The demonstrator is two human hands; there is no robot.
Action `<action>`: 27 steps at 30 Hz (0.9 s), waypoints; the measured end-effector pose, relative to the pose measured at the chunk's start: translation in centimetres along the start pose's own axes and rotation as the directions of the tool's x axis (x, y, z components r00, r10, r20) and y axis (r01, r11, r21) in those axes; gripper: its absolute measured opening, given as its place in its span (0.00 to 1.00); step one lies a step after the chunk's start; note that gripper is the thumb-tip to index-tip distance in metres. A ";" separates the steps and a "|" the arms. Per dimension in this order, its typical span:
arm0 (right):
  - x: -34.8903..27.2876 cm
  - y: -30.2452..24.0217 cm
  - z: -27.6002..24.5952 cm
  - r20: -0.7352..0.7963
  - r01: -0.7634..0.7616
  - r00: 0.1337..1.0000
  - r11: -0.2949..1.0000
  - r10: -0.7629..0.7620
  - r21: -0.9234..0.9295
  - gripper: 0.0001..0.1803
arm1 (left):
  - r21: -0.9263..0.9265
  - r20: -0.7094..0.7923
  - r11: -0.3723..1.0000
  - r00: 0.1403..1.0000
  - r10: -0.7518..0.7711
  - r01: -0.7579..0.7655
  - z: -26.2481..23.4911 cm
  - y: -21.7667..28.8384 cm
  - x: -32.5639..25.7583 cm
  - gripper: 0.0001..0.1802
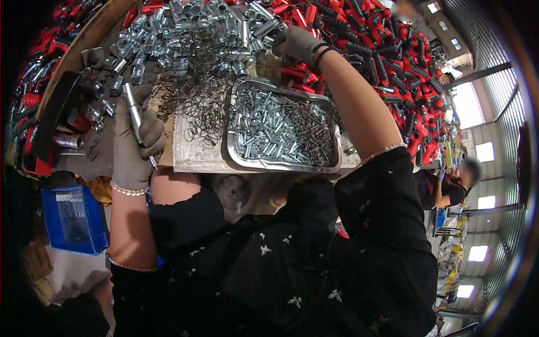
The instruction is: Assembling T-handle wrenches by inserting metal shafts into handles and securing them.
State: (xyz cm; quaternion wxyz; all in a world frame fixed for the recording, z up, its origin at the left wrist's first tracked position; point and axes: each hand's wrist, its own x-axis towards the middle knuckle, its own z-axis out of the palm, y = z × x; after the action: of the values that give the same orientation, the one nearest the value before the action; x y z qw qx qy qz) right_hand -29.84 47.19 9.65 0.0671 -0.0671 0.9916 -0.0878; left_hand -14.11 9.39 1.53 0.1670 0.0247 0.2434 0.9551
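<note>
My left hand [137, 137], in a grey glove, is closed round a slim silver metal shaft [133, 112]. The shaft is tilted, its thick end up past the thumb and a thin end [152, 162] showing below the fingers. Farther off to the right, my gloved right hand [297, 44] has its fingers curled in between the pile of silver metal sleeves [230, 25] and the red and black tool bodies [359, 39]. Whatever its fingertips hold is hidden. Loose wire spring rings [205, 73] lie heaped between my hands.
A metal tray [241, 160] of small pins and springs stands at the bench's near edge. A curved board [70, 53] borders the work area at left. Below it sits a blue crate [73, 219]. Another person [452, 185] is at the far right.
</note>
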 end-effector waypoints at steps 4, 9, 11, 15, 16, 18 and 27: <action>1.6 0.8 1.2 0.153 0.186 0.979 0.904 -0.136 -0.384 0.16 | 0.014 -0.024 1.000 1.000 -0.002 0.003 0.5 0.0 0.0 0.27; 0.6 -3.0 2.9 0.095 0.054 0.995 0.817 0.001 -0.574 0.15 | 0.008 -0.020 1.000 1.000 -0.005 0.005 0.2 0.0 -0.2 0.27; -0.4 -4.2 3.3 0.062 -0.039 0.994 0.842 0.086 -0.538 0.19 | -0.018 0.049 0.999 0.998 -0.029 0.030 -0.1 0.2 -0.2 0.26; 1.4 -1.4 3.6 0.116 0.075 0.993 0.827 -0.012 -0.557 0.15 | 0.010 0.013 1.000 1.000 -0.021 0.021 0.6 0.0 0.1 0.27; 2.0 -1.4 3.2 0.116 0.075 0.993 0.827 -0.012 -0.557 0.15 | -0.006 0.015 1.000 1.000 -0.024 0.024 0.5 0.1 0.1 0.27; 2.5 -1.1 2.8 0.294 0.239 0.955 0.702 -0.044 -0.671 0.14 | -0.022 0.021 0.999 0.999 -0.028 0.029 0.5 0.0 0.0 0.27; 2.4 0.1 3.8 0.111 0.168 0.985 0.835 -0.129 -0.523 0.15 | 0.001 0.009 1.000 1.000 -0.025 0.025 0.6 0.1 -0.2 0.28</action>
State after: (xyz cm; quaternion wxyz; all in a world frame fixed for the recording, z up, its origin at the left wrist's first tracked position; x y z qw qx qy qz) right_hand -31.63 46.30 5.68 0.0744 -0.1627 0.9659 0.1871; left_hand -13.89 9.47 2.09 0.1800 0.0260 0.2436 0.9527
